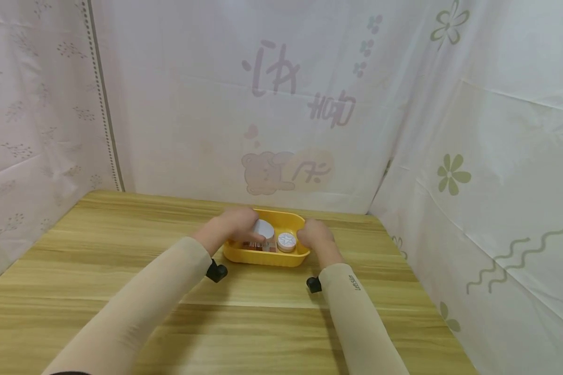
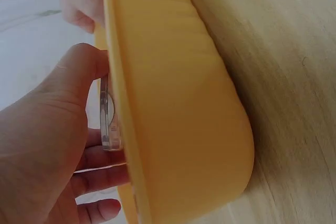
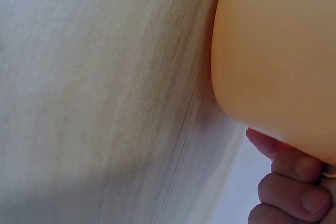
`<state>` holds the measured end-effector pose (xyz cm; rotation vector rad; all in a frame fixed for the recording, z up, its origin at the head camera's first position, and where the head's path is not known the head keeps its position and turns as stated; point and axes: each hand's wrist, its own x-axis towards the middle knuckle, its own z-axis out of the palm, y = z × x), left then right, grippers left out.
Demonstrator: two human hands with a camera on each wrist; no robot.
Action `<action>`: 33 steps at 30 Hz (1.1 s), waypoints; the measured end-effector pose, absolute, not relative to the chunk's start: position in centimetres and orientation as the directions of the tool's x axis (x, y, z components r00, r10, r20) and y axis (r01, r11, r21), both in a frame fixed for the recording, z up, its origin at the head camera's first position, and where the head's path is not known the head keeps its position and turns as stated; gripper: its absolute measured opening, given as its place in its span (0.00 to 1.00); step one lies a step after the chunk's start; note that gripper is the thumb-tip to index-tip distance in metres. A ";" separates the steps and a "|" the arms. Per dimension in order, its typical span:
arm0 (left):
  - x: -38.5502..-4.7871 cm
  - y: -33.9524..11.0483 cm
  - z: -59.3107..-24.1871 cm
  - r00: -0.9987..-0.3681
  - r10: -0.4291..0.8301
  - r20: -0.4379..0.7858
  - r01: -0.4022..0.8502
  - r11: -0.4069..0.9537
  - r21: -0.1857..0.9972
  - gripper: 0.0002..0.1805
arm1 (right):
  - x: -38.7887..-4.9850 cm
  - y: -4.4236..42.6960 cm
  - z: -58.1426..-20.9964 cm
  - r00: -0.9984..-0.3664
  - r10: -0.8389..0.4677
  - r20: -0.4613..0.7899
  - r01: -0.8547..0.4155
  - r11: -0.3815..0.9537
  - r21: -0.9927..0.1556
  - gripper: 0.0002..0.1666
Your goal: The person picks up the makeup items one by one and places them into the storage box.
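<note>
A yellow plastic basket point(image 1: 262, 258) with rounded ends rests on the wooden table. My left hand point(image 1: 238, 223) reaches over its left part and holds a container with a round white top point(image 1: 265, 228). In the left wrist view, thumb and fingers of that hand curve about a clear plastic edge point(image 2: 107, 114), partly hidden behind the basket wall point(image 2: 178, 103). My right hand point(image 1: 315, 234) grips the basket's right end, its fingers point(image 3: 294, 190) curled beneath the rim in the right wrist view. Between the hands, a small round box with a star-patterned white lid point(image 1: 286, 240) sits inside the basket.
Wood-grain tabletop point(image 1: 244, 323) surrounds the basket. A printed pale curtain point(image 1: 192, 120) hangs behind the table's back edge, and another curtain point(image 1: 506, 208) lines the right side. Black wrist camera mounts point(image 1: 217, 271) stick out below both forearms.
</note>
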<state>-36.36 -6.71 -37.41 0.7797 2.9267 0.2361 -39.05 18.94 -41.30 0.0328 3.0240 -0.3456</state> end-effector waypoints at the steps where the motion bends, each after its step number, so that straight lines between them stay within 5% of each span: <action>1: -36.4 -6.6 -37.5 -0.865 0.497 -0.064 0.481 0.860 0.170 0.28 | -39.0 18.9 -41.3 -0.995 0.011 -0.099 0.033 0.974 -0.225 0.30; 33: -35.6 -5.4 -38.4 -0.863 0.479 -0.162 0.464 0.877 0.123 0.30 | -39.3 18.9 -41.6 -0.994 0.031 -0.105 0.055 0.970 -0.237 0.31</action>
